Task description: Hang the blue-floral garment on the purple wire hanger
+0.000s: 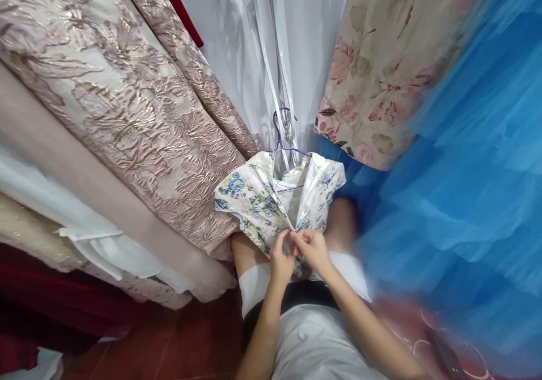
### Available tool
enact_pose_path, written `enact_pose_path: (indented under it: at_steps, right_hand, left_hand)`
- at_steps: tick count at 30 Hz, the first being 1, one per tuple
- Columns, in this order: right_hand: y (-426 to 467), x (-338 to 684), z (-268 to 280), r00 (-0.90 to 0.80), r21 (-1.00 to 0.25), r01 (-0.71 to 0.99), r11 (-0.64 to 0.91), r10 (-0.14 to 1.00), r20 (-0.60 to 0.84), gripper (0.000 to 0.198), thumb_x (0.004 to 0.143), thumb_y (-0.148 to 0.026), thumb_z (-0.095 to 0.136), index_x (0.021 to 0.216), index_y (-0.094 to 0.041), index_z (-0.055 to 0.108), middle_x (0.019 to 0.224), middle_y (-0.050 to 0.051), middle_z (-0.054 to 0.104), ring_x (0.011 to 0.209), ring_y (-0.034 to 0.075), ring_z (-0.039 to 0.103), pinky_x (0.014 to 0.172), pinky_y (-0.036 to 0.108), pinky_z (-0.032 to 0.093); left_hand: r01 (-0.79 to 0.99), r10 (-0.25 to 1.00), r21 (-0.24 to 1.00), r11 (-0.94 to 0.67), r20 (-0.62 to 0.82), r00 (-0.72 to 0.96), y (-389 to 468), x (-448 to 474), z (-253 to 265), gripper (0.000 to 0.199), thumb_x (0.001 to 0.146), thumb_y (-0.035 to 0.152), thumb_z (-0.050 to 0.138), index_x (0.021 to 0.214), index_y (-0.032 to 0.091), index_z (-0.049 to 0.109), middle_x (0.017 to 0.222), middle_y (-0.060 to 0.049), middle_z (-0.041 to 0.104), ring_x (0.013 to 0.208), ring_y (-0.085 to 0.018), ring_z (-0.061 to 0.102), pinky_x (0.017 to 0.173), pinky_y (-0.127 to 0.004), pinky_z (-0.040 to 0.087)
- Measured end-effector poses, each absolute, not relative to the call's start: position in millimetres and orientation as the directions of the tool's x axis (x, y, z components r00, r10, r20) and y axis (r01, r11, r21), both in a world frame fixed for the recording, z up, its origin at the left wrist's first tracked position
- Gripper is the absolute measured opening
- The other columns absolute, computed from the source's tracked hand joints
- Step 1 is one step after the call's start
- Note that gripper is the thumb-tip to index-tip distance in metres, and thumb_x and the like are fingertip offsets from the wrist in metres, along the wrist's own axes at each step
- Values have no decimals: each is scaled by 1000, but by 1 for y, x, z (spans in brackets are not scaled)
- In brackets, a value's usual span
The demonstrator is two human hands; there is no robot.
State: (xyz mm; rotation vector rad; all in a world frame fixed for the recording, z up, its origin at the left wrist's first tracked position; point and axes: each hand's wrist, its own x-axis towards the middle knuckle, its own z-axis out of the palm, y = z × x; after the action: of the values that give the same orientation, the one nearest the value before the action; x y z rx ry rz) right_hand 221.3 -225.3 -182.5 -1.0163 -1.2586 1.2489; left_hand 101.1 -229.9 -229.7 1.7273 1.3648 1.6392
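A white garment [258, 196] with a blue and yellow flower print hangs on a thin purple hanger [279, 134] in front of my legs. Its neckline falls in a deep V, and both front edges meet at my fingers. My left hand [283, 256] pinches the front edge at the bottom of the V. Right beside it, my right hand [311, 247] has its fingertips closed on the other edge. The fingertips nearly touch. Any fastener between them is too small to make out. The lower part of the garment is mostly hidden behind my hands.
A pink metallic brocade dress [139, 109] and other hanging clothes crowd the left. On the right hang a cream floral fabric [372, 81] and a blue tulle skirt [466, 199]. White straps [269, 69] dangle behind the hanger. A power strip [444, 352] with cables lies on the red floor.
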Motion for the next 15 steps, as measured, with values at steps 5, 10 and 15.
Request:
enact_pose_path:
  at_steps: [5,10,15]
  right_hand:
    - [-228,222,-184,-52,-982,-107,155,985,162,41,88,-46,63,57,-21,53,49,0,59,44,13,51,48,24,38]
    - [-206,242,-190,56,-990,-48,130,990,127,30,81,-41,65,61,-20,57,49,-2,57,44,12,47,48,24,35]
    - [-198,232,-211,-47,-998,-36,41,998,43,25,77,-41,63,81,-17,64,52,-1,61,43,13,49,48,24,34]
  left_hand:
    - [347,824,799,-491,555,-114,-219,129,-226,20,95,21,50,102,19,69,97,-7,73,92,-21,69,85,-34,55]
    - [340,812,822,-457,541,-219,-206,127,-229,13,98,27,54,102,20,63,101,-8,69,99,-21,66,93,-37,53]
    - [329,801,864,-380,486,-351,-176,114,-227,30,91,29,65,118,19,57,114,-12,66,96,-20,66,83,-32,55]
